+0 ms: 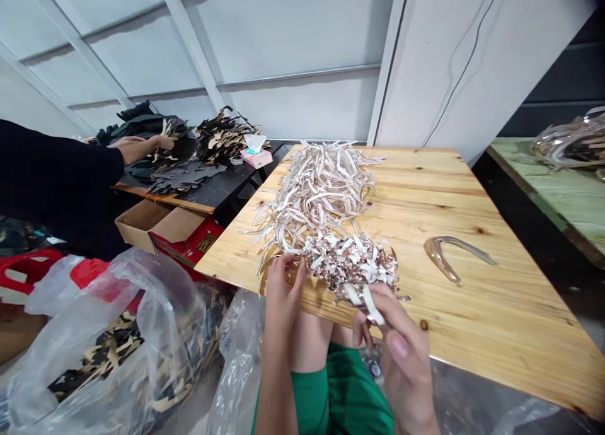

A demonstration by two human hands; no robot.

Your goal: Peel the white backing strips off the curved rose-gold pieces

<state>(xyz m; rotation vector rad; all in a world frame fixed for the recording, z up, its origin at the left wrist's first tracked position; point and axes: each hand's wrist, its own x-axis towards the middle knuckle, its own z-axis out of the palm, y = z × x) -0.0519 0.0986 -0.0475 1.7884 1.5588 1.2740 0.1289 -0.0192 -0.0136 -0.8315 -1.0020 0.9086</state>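
Right at the bottom of the view, the person's right hand (401, 359) pinches a pale curled strip (372, 306) between thumb and fingers, just over a speckled pile of brown-and-white scraps (350, 265). The left hand (283, 290) has its fingers (288, 274) curled loosely against that pile's edge; whether they are holding anything, I can't tell.

That pile sits at the near edge of a pine table (472, 334), directly above the person's green shorts (340, 384). One careless tug could drag tangled pieces over the edge and into their lap, or down among the clear plastic bags (239, 365) below. It also touches a much larger heap of pale curled strips (316, 195), so the two could easily get mixed.

A glossy amber strip (454, 255) lies well apart on the right. Across the way, a co-worker's hand (161, 143) works among dark scraps on a black table (236, 183), beside a pink tissue box (256, 157). A cardboard box (155, 224) stands below that table's edge.
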